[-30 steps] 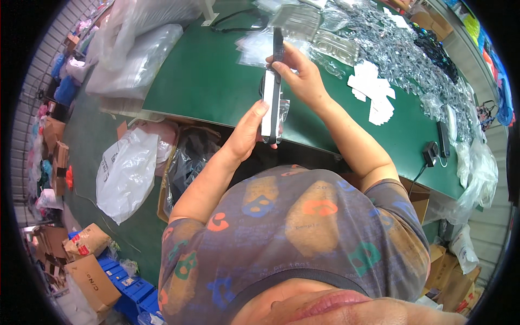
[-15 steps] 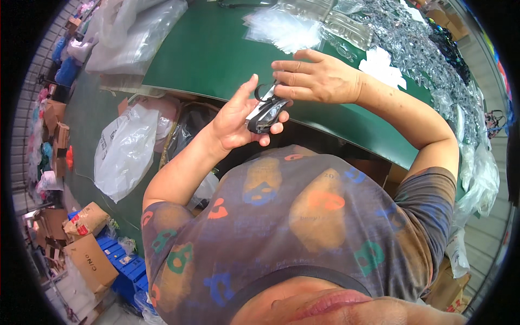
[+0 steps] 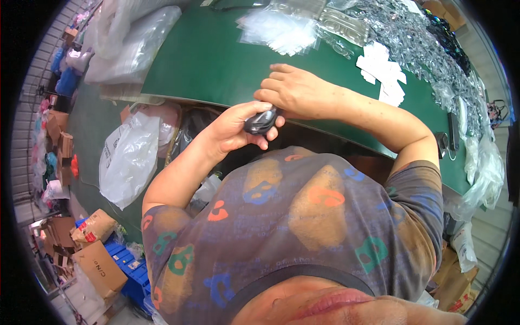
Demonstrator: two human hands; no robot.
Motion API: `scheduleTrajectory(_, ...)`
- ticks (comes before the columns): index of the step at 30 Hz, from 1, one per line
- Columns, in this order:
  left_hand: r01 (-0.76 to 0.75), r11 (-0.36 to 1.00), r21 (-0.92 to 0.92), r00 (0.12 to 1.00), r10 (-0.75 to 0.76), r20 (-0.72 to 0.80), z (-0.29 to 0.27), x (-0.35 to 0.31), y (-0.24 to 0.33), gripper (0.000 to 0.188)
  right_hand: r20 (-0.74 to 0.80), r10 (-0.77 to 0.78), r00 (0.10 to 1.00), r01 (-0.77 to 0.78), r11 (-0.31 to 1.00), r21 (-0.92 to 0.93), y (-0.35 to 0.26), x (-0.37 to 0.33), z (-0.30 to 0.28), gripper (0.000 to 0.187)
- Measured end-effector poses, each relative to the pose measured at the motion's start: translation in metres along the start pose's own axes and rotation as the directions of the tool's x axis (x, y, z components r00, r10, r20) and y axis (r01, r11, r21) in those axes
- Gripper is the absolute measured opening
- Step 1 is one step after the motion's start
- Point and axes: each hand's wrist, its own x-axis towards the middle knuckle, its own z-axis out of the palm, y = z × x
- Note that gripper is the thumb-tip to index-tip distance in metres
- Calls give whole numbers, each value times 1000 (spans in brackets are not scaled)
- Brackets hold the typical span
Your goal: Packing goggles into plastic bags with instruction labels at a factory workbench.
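In front of my chest, my left hand (image 3: 235,129) is closed around a small, glossy black item (image 3: 261,121) in what looks like clear plastic. Its exact kind does not show. The left thumb lies along its top, with fingertips curling under the near side. My right hand (image 3: 295,92) comes over from the right, its fingers bent and pressed against the item's far end; those fingertips are partly hidden. Both hands are at the near edge of a green table (image 3: 206,70). Beyond them lies a stack of clear bags (image 3: 279,31), and white cards (image 3: 383,73) are spread to the right.
A heap of clear-wrapped pieces (image 3: 401,32) covers the far right of the table. Large clear plastic sheets (image 3: 132,46) lie at the far left. A white plastic bag (image 3: 130,160) hangs left of me, above a blue crate (image 3: 130,266) and a cardboard box (image 3: 101,268).
My right hand has drawn nearer, its outstretched fingers now bent against the item. The white strip and black loop that stood out from it no longer show. My left hand has closed further.
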Motion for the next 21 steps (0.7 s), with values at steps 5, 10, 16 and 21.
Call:
scheduleTrajectory(5,-120,966,227,992,127,-18,-27,-13,9,81,44,196,980,-200,937,285,15,-1,15,36)
scheduleTrajectory(10,-421,352,836,699,714,52,-14,0,-14,80,147,261,954,-286,646,708,17,-3,34,38)
scheduleTrajectory(16,-497,630,597,698,699,-156,-7,29,-5,53,115,385,916,-284,416,864,21,-11,50,51)
scheduleTrajectory(21,-504,612,610,705,699,-118,-28,76,30,50,23,516,856,-200,290,936,58,-21,58,44)
